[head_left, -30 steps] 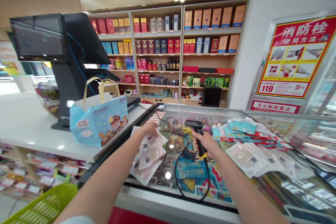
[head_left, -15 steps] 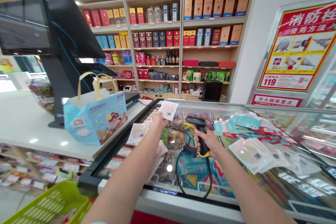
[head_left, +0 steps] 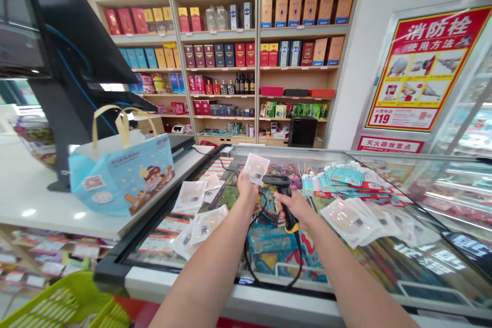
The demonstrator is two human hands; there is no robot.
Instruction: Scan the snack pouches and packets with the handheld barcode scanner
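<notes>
Glass (head_left: pixel 388 271) tops the display freezer, and both hands work above its middle. The left hand (head_left: pixel 246 187) pinches a clear flat packet (head_left: pixel 256 168) by its lower edge, the packet tilted up just beyond the fingertips. The right hand (head_left: pixel 294 207) grips a black and yellow scanner (head_left: pixel 290 219) by the handle. Its head sits right beside the packet's lower right corner; whether the two touch cannot be told.

Little room shows between the hands. More lies toward the front rim (head_left: pixel 269 300), though the scanner's cable (head_left: pixel 300 259) loops down close to that edge between the forearms. On the left, loose packets (head_left: pixel 190 196) lie between the left forearm and the freezer's black side edge (head_left: pixel 132 241), the nearer ones partly overlapping. On the right, fanned packets (head_left: pixel 351 220) rest just past the right forearm, with blue and red pouches (head_left: pixel 346 177) heaped behind them.

Beyond the black edge, a blue bag (head_left: pixel 126 177) stands near the white counter's (head_left: pixel 23 184) border; a green basket (head_left: pixel 65 297) sits below the freezer's corner.
</notes>
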